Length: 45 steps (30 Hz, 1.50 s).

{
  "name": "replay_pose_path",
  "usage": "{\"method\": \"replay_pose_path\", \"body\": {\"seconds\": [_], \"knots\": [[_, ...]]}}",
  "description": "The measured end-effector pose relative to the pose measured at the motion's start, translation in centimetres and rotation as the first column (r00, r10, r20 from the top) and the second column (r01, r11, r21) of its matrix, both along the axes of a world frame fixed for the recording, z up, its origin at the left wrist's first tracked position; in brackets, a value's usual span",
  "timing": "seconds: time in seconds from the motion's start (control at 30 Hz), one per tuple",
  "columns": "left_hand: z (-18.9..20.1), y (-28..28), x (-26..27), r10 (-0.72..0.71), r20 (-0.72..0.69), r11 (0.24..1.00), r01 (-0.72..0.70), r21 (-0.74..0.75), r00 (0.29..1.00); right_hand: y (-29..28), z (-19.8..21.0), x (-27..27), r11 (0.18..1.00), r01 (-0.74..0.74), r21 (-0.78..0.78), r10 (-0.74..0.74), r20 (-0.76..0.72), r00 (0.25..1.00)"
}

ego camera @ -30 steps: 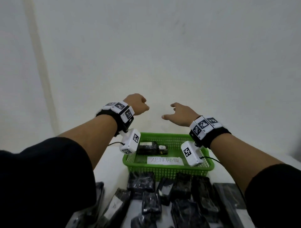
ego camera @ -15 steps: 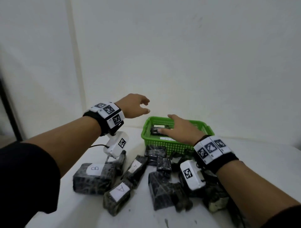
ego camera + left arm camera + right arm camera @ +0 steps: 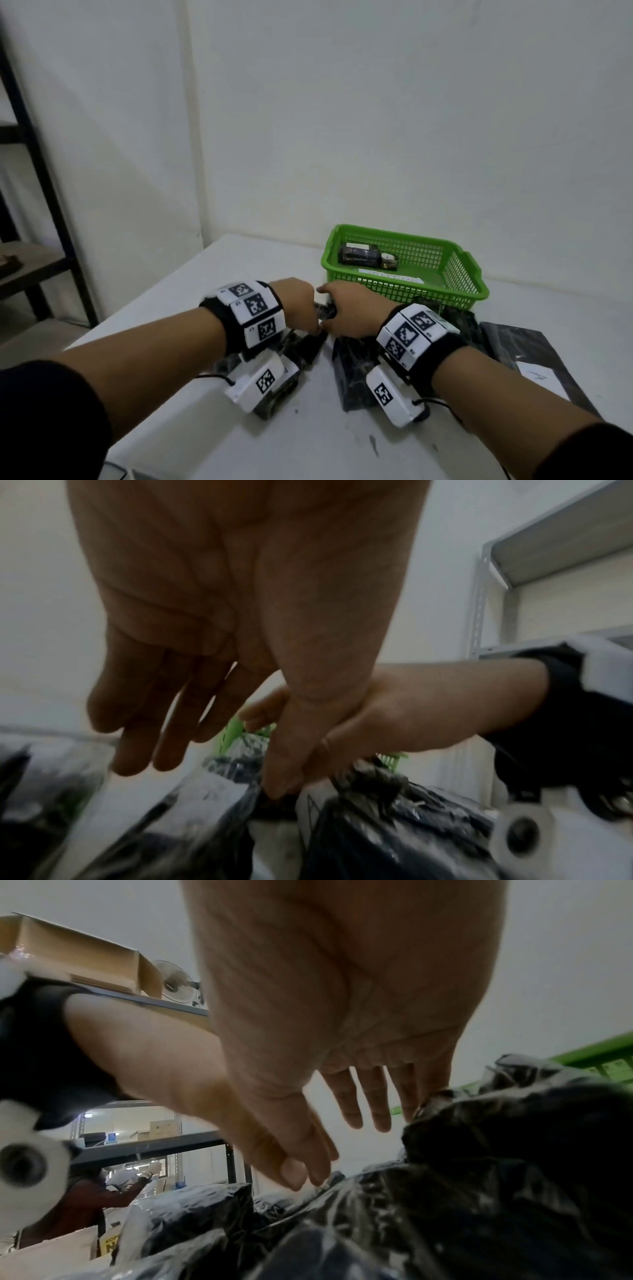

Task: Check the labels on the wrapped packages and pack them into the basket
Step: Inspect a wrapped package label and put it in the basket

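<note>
Several black plastic-wrapped packages [image 3: 356,373] lie in a pile in front of a green mesh basket [image 3: 404,294]. One wrapped package [image 3: 366,255] and a white label [image 3: 390,275] lie inside the basket. My left hand [image 3: 296,305] and right hand [image 3: 352,315] are down side by side on the pile's far end. In the left wrist view the left hand [image 3: 209,772] has straight, spread fingers, its thumb touching down between two packages. In the right wrist view the right hand [image 3: 335,1150] reaches flat over a package [image 3: 479,1177], fingers extended. Neither hand holds anything.
A flat black package with a white label marked A [image 3: 534,373] lies at the right. The white table [image 3: 239,274] ends close on the left, beside a dark shelf rack [image 3: 34,267]. A white wall stands right behind the basket.
Both hands have dropped from the air above the basket onto the pile and come close together. The head view has swung right, so the basket sits farther right.
</note>
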State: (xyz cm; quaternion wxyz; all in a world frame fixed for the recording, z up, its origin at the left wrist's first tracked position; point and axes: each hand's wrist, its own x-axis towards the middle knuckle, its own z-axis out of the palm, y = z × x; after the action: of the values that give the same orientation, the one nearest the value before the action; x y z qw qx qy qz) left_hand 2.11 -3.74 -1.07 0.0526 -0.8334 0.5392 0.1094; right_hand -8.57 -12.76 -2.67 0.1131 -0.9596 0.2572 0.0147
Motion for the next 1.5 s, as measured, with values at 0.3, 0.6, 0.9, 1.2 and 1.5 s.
{"method": "replay_pose_path", "body": {"seconds": [0.3,0.6,0.9,1.2,1.5], "knots": [[-1.7,0.1,-1.1,-0.027,0.045,0.999,0.027,-0.016,0.999,-1.1,-0.6,1.0,0.999,-0.016,-0.03,0.014,-0.074,0.997],[0.6,1.0,1.3,-0.05,-0.266,0.945,-0.041,-0.325,0.963,-3.2,0.2,-1.3,0.981,0.031,0.191,-0.068,0.19,0.979],[1.5,0.6,-1.0,-0.396,-0.718,0.663,-0.362,-0.655,0.572,-5.3,0.9,-7.9,0.871,-0.139,0.472,-0.288,0.719,0.633],[-1.8,-3.6,-5.0,-0.485,-0.842,0.645,-0.554,-0.526,0.236,-6.8,-1.3,-10.7,0.81,-0.155,0.565,-0.459,0.776,0.432],[-1.7,-5.0,-5.7,-0.514,-0.841,0.66,-0.547,-0.514,0.17,-8.3,-1.3,-12.9,0.769,-0.194,0.609,-0.48,0.751,0.453]]}}
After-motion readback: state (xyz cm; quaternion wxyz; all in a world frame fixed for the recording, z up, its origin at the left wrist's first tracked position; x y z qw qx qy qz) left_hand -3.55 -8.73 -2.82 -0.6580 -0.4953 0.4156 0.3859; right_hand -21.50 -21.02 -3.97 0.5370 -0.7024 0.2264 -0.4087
